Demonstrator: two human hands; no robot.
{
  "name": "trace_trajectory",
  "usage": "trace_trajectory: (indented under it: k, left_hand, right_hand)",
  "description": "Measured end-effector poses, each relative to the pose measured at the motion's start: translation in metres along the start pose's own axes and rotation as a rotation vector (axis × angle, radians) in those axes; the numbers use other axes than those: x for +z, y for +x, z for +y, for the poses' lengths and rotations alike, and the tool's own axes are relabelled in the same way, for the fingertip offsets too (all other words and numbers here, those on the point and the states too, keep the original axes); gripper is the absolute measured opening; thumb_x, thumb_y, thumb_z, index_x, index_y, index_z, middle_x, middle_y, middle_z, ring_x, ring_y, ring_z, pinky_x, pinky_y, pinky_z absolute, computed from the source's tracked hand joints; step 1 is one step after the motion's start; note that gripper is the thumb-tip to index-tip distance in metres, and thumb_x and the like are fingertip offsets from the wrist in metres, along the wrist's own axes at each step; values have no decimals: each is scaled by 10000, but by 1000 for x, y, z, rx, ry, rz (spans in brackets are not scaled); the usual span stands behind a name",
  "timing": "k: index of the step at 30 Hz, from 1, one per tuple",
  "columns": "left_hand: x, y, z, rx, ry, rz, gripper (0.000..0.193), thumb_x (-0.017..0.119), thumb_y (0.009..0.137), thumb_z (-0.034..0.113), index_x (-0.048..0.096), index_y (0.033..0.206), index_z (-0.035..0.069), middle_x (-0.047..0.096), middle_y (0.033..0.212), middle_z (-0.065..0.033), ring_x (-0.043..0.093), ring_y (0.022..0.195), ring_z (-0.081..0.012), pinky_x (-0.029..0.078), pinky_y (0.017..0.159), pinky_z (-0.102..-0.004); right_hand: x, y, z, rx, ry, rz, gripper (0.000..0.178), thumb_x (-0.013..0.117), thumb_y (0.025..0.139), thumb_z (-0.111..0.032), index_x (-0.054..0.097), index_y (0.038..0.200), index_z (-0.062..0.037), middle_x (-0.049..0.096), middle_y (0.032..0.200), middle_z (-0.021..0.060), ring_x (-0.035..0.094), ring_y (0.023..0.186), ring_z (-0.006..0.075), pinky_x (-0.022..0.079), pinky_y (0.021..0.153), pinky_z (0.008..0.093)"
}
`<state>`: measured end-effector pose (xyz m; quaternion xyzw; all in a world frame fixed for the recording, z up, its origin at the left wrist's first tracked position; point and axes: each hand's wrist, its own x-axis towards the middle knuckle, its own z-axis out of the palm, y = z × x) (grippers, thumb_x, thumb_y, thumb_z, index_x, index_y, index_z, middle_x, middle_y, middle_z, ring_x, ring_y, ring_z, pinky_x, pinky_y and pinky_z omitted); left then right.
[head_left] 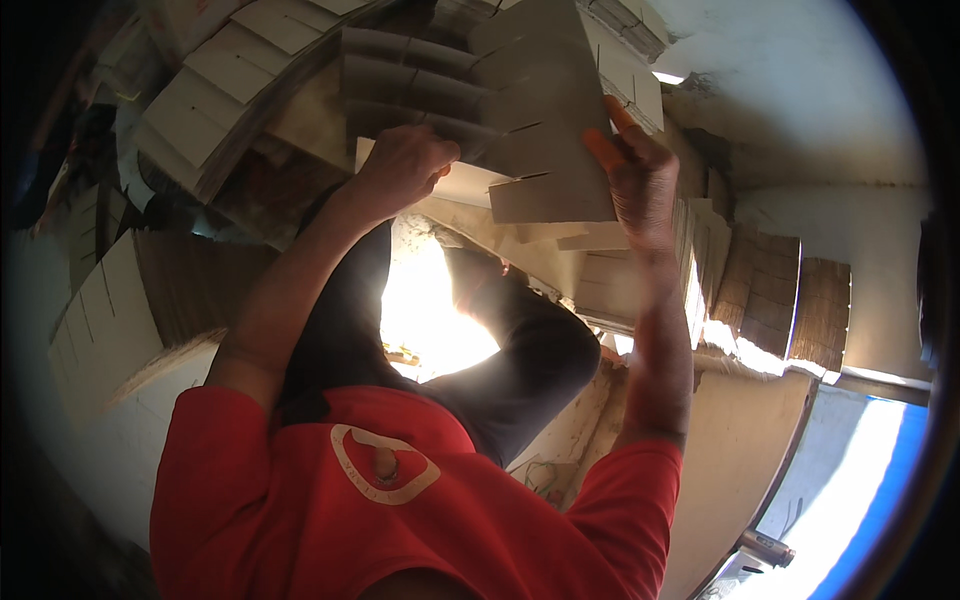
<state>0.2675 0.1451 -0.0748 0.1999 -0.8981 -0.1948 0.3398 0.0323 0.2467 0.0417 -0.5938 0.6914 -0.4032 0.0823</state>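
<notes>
My right hand [642, 185] grips the right edge of a slotted grey-brown cardboard strip [548, 115], held tilted in front of me. Short slits run in from the strip's left edge. Orange coverings show on some of its fingers. My left hand [405, 172] is closed at the near edge of a set of crossed cardboard dividers [415, 85], at a pale cardboard strip [468, 184]. Its fingertips are partly hidden, with a bit of orange showing. The held strip overlaps the right side of the dividers.
Slotted cardboard is stacked at the far left [235, 65], with another stack [110, 305] at the left. More bundles [765, 290] stand at the right by the wall [850, 225]. My bent legs [525, 345] lie below the work, with glaring light between them.
</notes>
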Motion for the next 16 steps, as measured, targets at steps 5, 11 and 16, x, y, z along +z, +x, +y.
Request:
trace_trajectory:
  k: [5,11,16]
  left_hand:
    - [0,2,2,-19,-49,65,92,602,690,-5,557,650,65,596,623,-88,609,660,-293,477,591,-408]
    - [2,3,-3,-16,3,-11,87,648,723,17,646,802,54,624,708,-84,620,688,-258,486,610,-369]
    - [0,5,-2,-29,28,-21,91,656,751,38,662,838,63,631,729,-97,626,717,-248,497,635,-365]
  right_hand:
    - [28,3,-1,-19,-34,-158,437,676,848,12,563,1271,5,631,861,-30,538,771,45,483,753,195]
    - [59,-13,9,-140,-375,-624,735,735,794,-128,359,1417,-23,660,909,185,639,822,285,521,721,390]
    - [58,-13,-16,-3,-707,-770,949,743,776,-315,154,1490,-104,655,917,201,635,884,372,489,746,436]
